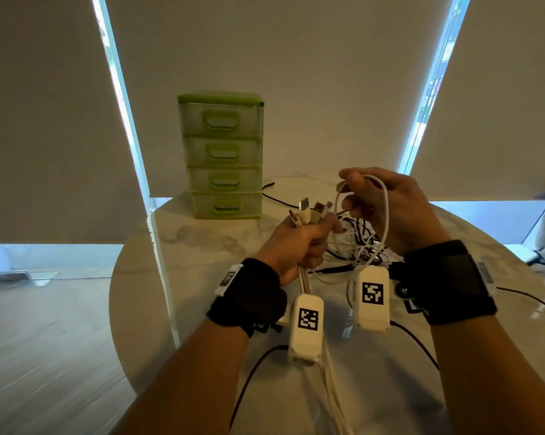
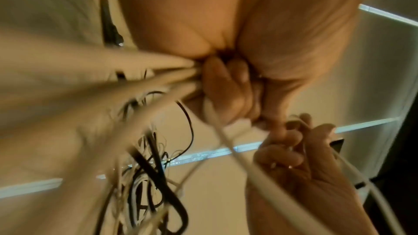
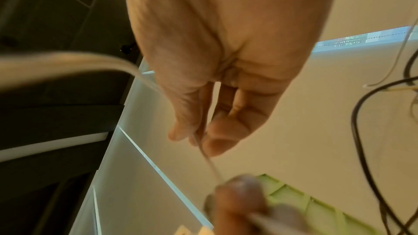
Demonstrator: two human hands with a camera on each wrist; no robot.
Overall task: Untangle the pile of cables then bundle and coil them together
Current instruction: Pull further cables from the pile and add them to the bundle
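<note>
Left hand (image 1: 296,246) fisted round a bunch of white cable ends (image 1: 308,213), plugs up. Right hand (image 1: 387,205) just beside, pinching a white cable loop (image 1: 385,215). Black-and-white tangled cable pile (image 1: 362,249) below on round marble table (image 1: 202,246), mid-desk.

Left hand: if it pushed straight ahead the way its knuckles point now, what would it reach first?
Probably the green drawer unit at the table's far edge. The left hand grips a bunch of cable plugs that point towards it. Depth is uncertain, and the right hand sits just beside that line.
</note>
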